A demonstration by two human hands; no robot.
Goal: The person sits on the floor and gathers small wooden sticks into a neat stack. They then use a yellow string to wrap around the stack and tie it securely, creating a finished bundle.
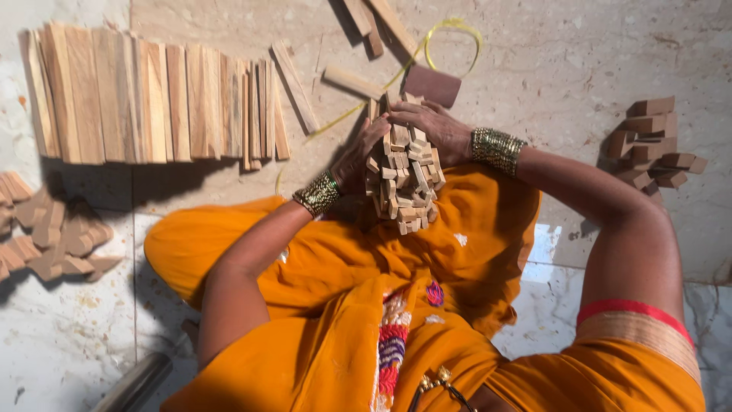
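At nine o'clock on the marble floor (610,46) lies a loose heap of small brown offcuts (49,240), set aside from the work. At ten to eleven o'clock a row of long pale wooden slats (152,103) lies side by side, edges touching, apparently stock kept within reach. Near centre, the left hand (357,162) presses against the left flank of a bundle of short wooden sticks (402,179), fingers curled around it, judged to stop the pieces spilling. The right hand (435,126) caps the bundle's far end, fingers clenched over it, squaring the stack. The bundle rests above the lap on orange cloth (320,252); its sticks are pale, square-cut and uneven in length, ends staggered. A yellow strap (450,30) loops at twelve o'clock. At two o'clock sits a pile of brown blocks (652,145).
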